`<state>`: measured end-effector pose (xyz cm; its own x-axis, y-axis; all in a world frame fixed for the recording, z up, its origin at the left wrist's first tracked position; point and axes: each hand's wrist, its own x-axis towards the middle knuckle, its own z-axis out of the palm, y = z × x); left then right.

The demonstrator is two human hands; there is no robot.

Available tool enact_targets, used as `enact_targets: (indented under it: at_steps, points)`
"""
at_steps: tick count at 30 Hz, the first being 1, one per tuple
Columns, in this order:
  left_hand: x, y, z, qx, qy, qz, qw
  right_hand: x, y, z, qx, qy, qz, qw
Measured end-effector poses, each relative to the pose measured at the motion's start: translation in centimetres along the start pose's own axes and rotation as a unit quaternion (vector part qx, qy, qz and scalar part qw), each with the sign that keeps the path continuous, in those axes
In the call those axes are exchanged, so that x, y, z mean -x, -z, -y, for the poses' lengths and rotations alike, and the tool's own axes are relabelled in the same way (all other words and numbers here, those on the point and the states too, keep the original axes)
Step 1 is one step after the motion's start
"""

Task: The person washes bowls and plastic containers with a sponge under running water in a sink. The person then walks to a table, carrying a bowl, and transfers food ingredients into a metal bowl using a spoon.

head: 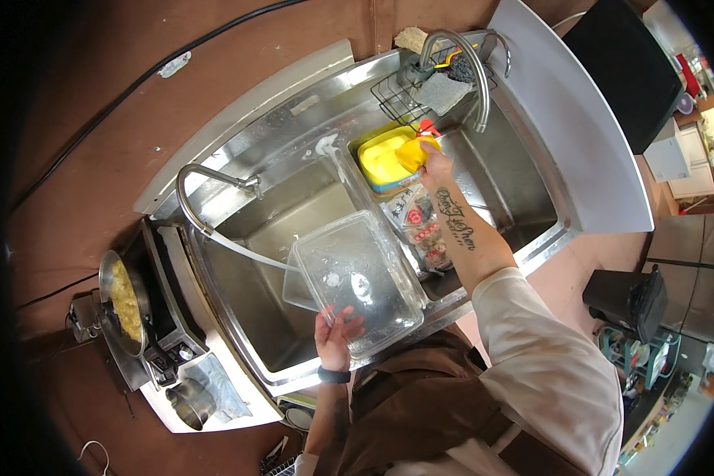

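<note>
My left hand (333, 340) grips the near left edge of a clear plastic container or lid (366, 285), tilted over the divider of a steel double sink. Another clear plastic piece (297, 288) shows partly behind it. A pale hose runs from the left faucet (199, 208) to these plastic pieces. My right hand (437, 166) pinches a yellow sponge or cloth (415, 156) above a tub (381, 163) that holds yellow contents. A red cap or nozzle (428, 128) is just behind that hand. Below the tub, a printed plastic bag of packed food (425, 235) lies under my forearm.
A second faucet (482, 89) arches over the right basin (511, 172). Behind it, a wire rack (392, 98) holds a grey scouring pad (443, 94). At left, a pan of yellow food (125, 303) sits on a cooker beside a metal pitcher (191, 404). A white panel (571, 119) borders the sink.
</note>
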<state>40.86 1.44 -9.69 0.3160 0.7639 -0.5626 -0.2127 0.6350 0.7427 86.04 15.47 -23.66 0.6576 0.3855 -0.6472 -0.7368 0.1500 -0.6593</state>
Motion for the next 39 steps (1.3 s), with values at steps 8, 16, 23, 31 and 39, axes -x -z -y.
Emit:
enact_targets:
  at_steps: [8, 16, 23, 31, 39]
  points:
    - [0.4, -0.7, -0.1, -0.03, -0.004, 0.018, 0.999, 2.1, -1.8, 0.2, -0.072, -0.022, 0.029, 0.997]
    - [0.5, -1.1, 0.9, -0.077, 0.004, 0.033, 0.996, 0.7, -1.0, 2.2, -0.066, -0.023, 0.159, 0.985]
    - [1.1, -0.7, 1.9, -0.057, 0.008, 0.014, 0.998, 7.1, 2.5, 8.5, 0.296, 0.175, 0.159, 0.925]
    - [1.1, -0.9, 2.5, -0.024, 0.0, 0.006, 1.0, 3.0, 7.9, 4.8, 0.06, 0.11, 0.04, 0.991]
    - [1.5, -0.1, 2.7, -0.044, 0.005, 0.006, 0.999, 2.4, -0.6, 0.2, 0.448, 0.306, -0.044, 0.839]
